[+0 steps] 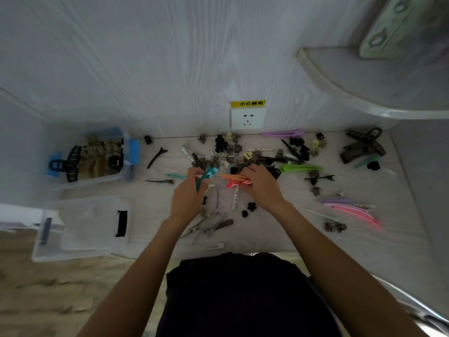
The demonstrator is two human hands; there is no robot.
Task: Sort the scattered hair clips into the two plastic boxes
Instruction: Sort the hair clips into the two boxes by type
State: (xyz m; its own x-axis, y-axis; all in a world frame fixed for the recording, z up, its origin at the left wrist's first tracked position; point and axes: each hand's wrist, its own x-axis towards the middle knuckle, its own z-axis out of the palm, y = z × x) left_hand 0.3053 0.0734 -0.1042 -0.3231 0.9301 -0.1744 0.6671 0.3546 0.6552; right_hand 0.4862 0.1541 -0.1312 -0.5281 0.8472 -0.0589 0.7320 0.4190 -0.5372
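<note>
Many hair clips lie scattered over the white desk (279,229). My left hand (188,195) grips a teal duckbill clip (206,177) at the middle of the pile. My right hand (261,184) holds an orange and pink duckbill clip (234,181) just to the right of it. At the far left stands a clear box with blue latches (126,171), holding brown claw clips and a big black claw clip (70,164). Nearer me on the left is a second clear box (48,254) with black latches, nothing visible inside.
A wall socket (247,119) with a yellow warning label sits above the desk's back edge. Large dark claw clips (362,147) lie at the back right, pink and purple duckbill clips (352,210) at the right. A curved shelf (364,88) overhangs the upper right.
</note>
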